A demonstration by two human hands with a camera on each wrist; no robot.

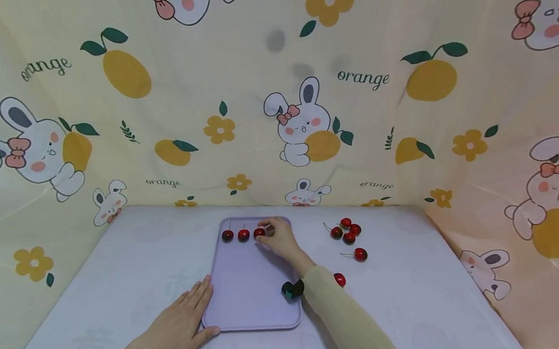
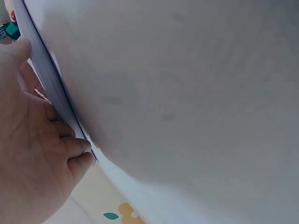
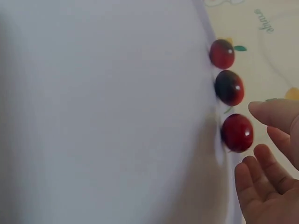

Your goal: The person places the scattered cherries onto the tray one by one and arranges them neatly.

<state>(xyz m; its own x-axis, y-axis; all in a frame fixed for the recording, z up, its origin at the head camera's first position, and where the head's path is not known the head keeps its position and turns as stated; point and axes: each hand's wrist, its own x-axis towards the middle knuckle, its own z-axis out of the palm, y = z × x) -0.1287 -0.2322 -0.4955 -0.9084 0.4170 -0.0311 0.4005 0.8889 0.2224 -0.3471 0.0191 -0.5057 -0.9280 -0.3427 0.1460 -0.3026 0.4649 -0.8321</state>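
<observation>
A lilac rectangular tray [image 1: 251, 282] lies on the table. Three dark red cherries stand in a row along its far end: a left cherry [image 1: 227, 236], a middle cherry [image 1: 243, 235] and a right cherry [image 1: 258, 233]. My right hand [image 1: 278, 240] is over the far right corner, its thumb and fingers around the right cherry; in the right wrist view, a small gap shows between them and that cherry [image 3: 237, 133]. With extended fingers, my left hand [image 1: 181, 316] rests along the tray's left edge, thumb near the front corner. The left wrist view shows fingertips touching the tray's side.
Right of the tray, several cherries [image 1: 349, 238] lie in a cluster. A single stemmed cherry [image 1: 360, 254] lies nearer, and another cherry [image 1: 339, 279] is partly behind the right sleeve [image 1: 343, 315]. A patterned cloth [image 1: 245, 89] hangs behind the white table [image 1: 159, 252].
</observation>
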